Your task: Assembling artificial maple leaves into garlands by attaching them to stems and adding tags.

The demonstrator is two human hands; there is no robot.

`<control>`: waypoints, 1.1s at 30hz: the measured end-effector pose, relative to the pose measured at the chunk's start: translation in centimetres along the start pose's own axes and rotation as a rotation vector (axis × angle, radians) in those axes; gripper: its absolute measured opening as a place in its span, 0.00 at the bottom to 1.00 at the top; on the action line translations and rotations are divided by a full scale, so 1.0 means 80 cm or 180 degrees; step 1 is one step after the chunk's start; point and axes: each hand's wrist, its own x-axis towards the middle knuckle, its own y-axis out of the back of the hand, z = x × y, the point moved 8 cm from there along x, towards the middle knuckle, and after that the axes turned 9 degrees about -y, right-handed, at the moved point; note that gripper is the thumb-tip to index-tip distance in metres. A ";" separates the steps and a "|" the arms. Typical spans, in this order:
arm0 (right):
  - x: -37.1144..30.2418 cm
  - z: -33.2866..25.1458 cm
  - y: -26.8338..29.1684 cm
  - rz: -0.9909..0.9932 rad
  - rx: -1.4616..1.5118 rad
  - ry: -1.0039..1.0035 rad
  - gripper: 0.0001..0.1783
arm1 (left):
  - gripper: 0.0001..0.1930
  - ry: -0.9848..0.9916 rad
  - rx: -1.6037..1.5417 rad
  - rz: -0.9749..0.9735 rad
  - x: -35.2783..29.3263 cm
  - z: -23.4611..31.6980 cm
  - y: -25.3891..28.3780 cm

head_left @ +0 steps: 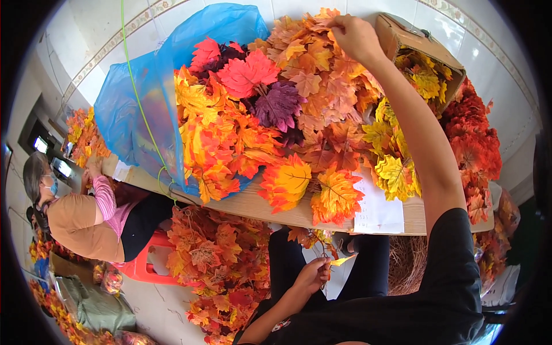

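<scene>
In the head view, your left hand (313,275) is low, just below the middle of the frame, over your lap. Its thumb and fingers are pinched together on a thin leafy sprig (329,248), with a yellow leaf (342,260) poking out to the right. Gripping at the stem probably leaves the leaves loose and uncrushed.

Your right hand (353,35) is at the upper centre, beside the top of the peach-orange leaves (307,60). Its fingertips are drawn close together; you cannot tell from here whether a leaf is between them.

The leaves are heaped by colour along the table (247,211), perhaps so each shade is within reach: a blue bag (135,109) at upper left, a carton (390,34) of yellow ones at upper right, red leaves (472,135) at far right.

As for pose, your right arm stretches long up the right side, elbow nearly straight, wrist bent over. Your left forearm rises short from the lower edge, tucked near your body.
</scene>
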 end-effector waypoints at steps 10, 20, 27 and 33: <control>-0.053 -0.100 -0.093 0.0236 -0.0540 0.1900 0.18 | 0.07 -0.0039 -0.0088 -0.0047 0.004 -0.004 0.004; 0.017 0.011 -0.008 0.0923 0.0548 -0.0842 0.12 | 0.06 -0.0032 -0.0061 0.0020 -0.003 -0.010 0.006; -0.131 0.009 0.096 -0.0274 0.1849 -0.1278 0.16 | 0.05 -0.0408 -0.0072 -0.0129 -0.022 0.010 -0.019; -0.378 -0.007 0.188 -0.1054 0.2315 -0.2370 0.32 | 0.05 -0.0652 -0.0196 -0.0124 -0.026 0.027 -0.009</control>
